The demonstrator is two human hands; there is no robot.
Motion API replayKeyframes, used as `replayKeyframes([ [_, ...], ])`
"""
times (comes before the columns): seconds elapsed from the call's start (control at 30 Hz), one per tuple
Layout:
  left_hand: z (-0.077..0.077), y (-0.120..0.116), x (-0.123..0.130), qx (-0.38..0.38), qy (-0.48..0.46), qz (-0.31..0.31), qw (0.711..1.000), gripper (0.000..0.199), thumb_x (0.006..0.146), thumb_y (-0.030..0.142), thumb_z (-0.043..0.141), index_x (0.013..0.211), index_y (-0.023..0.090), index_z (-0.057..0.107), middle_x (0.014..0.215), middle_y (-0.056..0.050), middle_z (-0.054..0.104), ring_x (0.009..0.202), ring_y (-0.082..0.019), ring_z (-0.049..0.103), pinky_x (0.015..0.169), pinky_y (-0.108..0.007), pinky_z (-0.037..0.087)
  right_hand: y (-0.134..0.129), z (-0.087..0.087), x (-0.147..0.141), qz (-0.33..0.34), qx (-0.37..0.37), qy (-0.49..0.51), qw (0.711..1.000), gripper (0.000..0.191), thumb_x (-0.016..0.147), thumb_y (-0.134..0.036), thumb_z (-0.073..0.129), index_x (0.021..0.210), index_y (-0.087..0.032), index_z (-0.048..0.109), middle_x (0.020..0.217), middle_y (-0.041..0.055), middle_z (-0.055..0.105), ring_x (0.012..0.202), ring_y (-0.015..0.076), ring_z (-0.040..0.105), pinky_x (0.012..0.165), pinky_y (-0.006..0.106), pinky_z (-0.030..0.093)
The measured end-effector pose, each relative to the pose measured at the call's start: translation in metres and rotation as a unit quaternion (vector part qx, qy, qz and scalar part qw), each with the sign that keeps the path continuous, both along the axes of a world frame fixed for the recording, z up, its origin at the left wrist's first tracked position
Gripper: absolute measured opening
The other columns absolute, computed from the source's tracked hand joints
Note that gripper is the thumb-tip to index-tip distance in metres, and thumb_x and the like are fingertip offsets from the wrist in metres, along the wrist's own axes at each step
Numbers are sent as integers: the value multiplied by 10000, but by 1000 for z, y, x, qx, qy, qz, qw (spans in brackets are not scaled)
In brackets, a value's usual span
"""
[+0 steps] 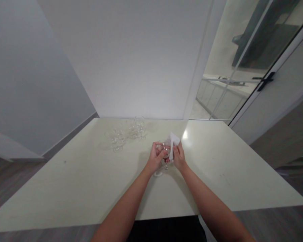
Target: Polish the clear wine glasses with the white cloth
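Observation:
Just above the table, my left hand (157, 156) wraps its fingers round the bowl of a clear stemmed glass (166, 165). The glass is upright or nearly so, its stem and foot showing below the fingers. My right hand (178, 156) is closed on a white cloth (174, 139), which lies against the right side of the glass. Something red shows low on the glass between the hands; I cannot make out what it is. A pale round shape (158, 174) lies on the table below my left hand, too small to name.
Several clear stemmed glasses (118, 137) stand in two groups toward the back left of the pale table (78, 188). A white wall panel (141, 67) rises behind the table. At the right is a glass door with a black handle (266, 80).

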State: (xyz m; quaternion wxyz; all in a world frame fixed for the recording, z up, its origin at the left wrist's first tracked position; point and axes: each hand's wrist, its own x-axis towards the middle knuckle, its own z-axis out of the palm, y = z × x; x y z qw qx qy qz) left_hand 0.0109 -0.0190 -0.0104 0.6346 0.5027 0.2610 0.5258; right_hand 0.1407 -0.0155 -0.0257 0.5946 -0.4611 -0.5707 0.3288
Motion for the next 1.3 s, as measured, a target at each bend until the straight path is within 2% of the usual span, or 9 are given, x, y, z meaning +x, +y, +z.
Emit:
replayKeyframes([
  [0.1,-1,5,-3,13,16,48,999,504,734,472,650,1019,248,301,985,-29,616,486,-58,544,473,-205,438,-1,10,6,-61,17,40,997,350,818,-495,505,745,-170,613,829,45,560,814,171,529,752,299,449],
  [0.23,-8,11,-5,0,73,78,994,486,734,420,658,1035,242,320,926,-1,596,508,-57,530,475,-190,408,-6,23,17,105,-66,210,970,402,833,-515,425,956,-193,633,853,49,637,786,195,578,675,321,470],
  [0.33,-11,12,-2,28,89,79,993,482,693,375,691,1025,208,383,916,-13,584,656,-100,568,602,-231,458,-8,29,21,180,-23,201,963,361,831,-464,440,1015,-233,648,948,63,642,797,196,585,668,339,471],
  [0.43,-11,11,1,63,87,103,989,460,663,310,709,1018,178,448,981,-47,580,868,-158,569,771,-278,457,-10,30,18,114,55,45,991,245,803,-328,545,989,-247,681,1034,71,592,859,183,568,727,331,466],
  [0.57,-13,11,3,58,76,88,991,454,697,294,670,1096,190,480,998,-37,589,846,-152,566,762,-273,450,-11,26,10,20,95,-48,994,304,807,-303,573,1102,-249,625,1182,85,497,1097,213,492,835,322,461],
  [0.77,-11,11,-3,168,187,139,958,382,766,251,580,1139,178,541,1083,-78,538,944,-179,527,820,-297,440,-7,13,-1,84,1,76,994,470,837,-364,546,1270,-242,409,1243,67,506,1094,172,508,899,297,443],
  [0.93,-6,7,-5,269,268,158,911,459,788,213,568,1242,195,502,1112,-86,507,974,-178,498,871,-314,427,-3,-1,-11,16,-25,190,981,430,772,-399,626,1117,-242,423,1089,17,561,938,135,560,830,267,460],
  [1.13,-14,9,-3,199,226,162,940,441,824,338,569,1242,220,492,1111,-75,473,829,-133,527,636,-225,472,5,-2,1,-69,-56,167,982,317,772,-477,560,871,-177,586,835,11,610,757,142,543,694,251,444],
  [1.3,-16,11,-1,163,176,129,962,427,831,382,558,1219,215,493,1134,-82,455,771,-112,531,524,-186,462,9,-1,2,-1,-117,248,962,289,742,-438,571,830,-167,619,702,-2,631,616,140,538,580,251,428],
])
